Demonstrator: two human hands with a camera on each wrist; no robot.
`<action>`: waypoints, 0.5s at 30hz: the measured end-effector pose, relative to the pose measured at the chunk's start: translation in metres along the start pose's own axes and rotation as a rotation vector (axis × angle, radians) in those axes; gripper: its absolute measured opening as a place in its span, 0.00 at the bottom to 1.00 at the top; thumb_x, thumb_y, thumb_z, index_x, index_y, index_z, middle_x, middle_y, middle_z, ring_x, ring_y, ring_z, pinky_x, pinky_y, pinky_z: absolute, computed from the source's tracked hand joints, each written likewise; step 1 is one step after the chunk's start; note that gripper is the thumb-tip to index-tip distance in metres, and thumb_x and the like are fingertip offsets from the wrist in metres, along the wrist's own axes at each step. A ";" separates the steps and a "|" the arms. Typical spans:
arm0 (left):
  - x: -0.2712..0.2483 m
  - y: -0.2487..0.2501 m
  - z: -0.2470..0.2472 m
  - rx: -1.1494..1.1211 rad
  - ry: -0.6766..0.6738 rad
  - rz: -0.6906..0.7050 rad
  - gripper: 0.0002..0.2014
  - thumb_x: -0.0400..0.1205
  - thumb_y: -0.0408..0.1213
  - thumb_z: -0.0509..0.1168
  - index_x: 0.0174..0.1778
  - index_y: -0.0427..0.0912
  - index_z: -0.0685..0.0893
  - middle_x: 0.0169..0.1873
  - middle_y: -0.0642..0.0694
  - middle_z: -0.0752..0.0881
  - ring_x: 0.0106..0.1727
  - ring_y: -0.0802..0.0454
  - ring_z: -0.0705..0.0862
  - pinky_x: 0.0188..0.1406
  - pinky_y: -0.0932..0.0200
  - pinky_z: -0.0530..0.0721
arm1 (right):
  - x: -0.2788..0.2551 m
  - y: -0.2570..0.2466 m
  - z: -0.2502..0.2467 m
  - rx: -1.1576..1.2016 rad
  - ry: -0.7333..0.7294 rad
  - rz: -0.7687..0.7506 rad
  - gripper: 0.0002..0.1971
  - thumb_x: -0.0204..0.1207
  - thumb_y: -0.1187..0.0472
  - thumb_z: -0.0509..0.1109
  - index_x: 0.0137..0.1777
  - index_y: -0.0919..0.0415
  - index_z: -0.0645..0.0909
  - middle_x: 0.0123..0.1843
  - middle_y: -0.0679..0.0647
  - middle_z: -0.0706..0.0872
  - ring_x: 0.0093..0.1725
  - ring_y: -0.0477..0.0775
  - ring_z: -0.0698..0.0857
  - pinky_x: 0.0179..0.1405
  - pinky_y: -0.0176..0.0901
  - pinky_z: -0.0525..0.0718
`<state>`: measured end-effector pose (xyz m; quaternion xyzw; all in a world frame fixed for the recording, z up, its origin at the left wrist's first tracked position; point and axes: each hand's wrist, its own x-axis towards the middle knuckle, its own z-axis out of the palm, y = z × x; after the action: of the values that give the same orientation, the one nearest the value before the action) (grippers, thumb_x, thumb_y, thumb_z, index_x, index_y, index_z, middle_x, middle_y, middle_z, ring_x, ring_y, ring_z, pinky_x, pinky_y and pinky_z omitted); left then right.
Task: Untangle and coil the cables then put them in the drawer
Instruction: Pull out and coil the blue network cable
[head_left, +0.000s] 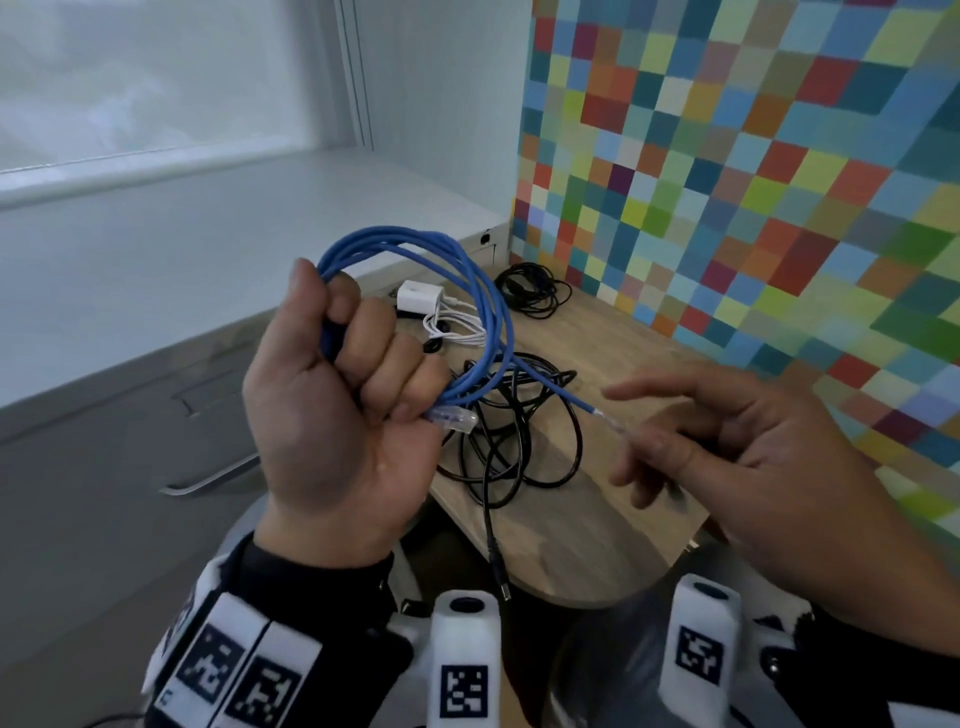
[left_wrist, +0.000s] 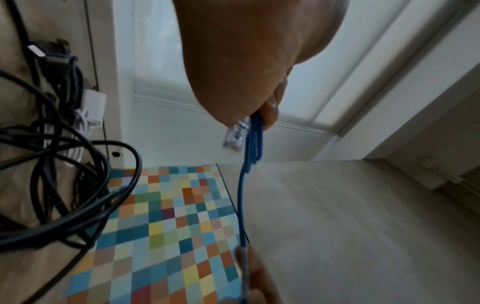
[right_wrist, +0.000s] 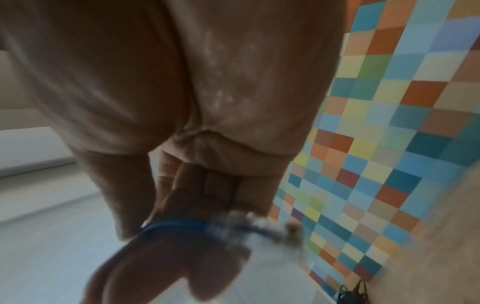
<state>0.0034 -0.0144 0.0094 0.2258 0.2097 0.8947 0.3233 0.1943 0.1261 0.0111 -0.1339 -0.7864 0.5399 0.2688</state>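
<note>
My left hand (head_left: 363, 358) is raised above the table and grips a coil of blue network cable (head_left: 421, 244) in its fist. One clear plug (head_left: 454, 418) sticks out under the little finger, and shows too in the left wrist view as the plug (left_wrist: 235, 135) beside the blue cable (left_wrist: 255, 144). The free end runs right to my right hand (head_left: 649, 441), which pinches its clear plug (head_left: 618, 425) at thumb and fingers, index finger out. In the blurred right wrist view the blue cable (right_wrist: 176, 225) crosses my fingers. A tangle of black cables (head_left: 509, 441) lies on the wooden table (head_left: 597, 530).
A white charger (head_left: 418, 296) with its white cord and a second black cable bundle (head_left: 530, 286) lie at the table's far end. A checkered wall (head_left: 753, 182) borders the right. Grey drawers with a metal handle (head_left: 208, 480) stand to the left.
</note>
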 end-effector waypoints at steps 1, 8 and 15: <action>0.000 0.000 0.001 0.018 0.012 0.006 0.19 0.93 0.50 0.49 0.36 0.49 0.67 0.21 0.54 0.53 0.19 0.57 0.50 0.17 0.64 0.56 | -0.002 -0.002 0.001 0.018 -0.032 -0.016 0.12 0.75 0.60 0.71 0.54 0.46 0.90 0.36 0.58 0.93 0.36 0.53 0.93 0.39 0.37 0.89; -0.004 -0.013 0.008 0.109 0.000 -0.018 0.17 0.90 0.49 0.52 0.36 0.48 0.65 0.21 0.53 0.54 0.18 0.56 0.52 0.16 0.63 0.60 | -0.005 -0.020 0.017 0.009 -0.155 -0.212 0.12 0.77 0.59 0.78 0.59 0.48 0.91 0.49 0.44 0.96 0.53 0.47 0.94 0.55 0.34 0.88; -0.012 -0.023 0.011 0.157 -0.135 -0.008 0.19 0.85 0.48 0.58 0.38 0.45 0.56 0.20 0.54 0.61 0.18 0.57 0.57 0.19 0.60 0.62 | 0.006 -0.008 0.027 -0.180 0.233 -0.303 0.02 0.73 0.52 0.81 0.42 0.42 0.91 0.38 0.46 0.89 0.40 0.54 0.87 0.41 0.37 0.83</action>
<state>0.0282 -0.0038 0.0031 0.3095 0.2580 0.8569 0.3216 0.1745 0.1051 0.0131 -0.0991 -0.8061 0.4017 0.4231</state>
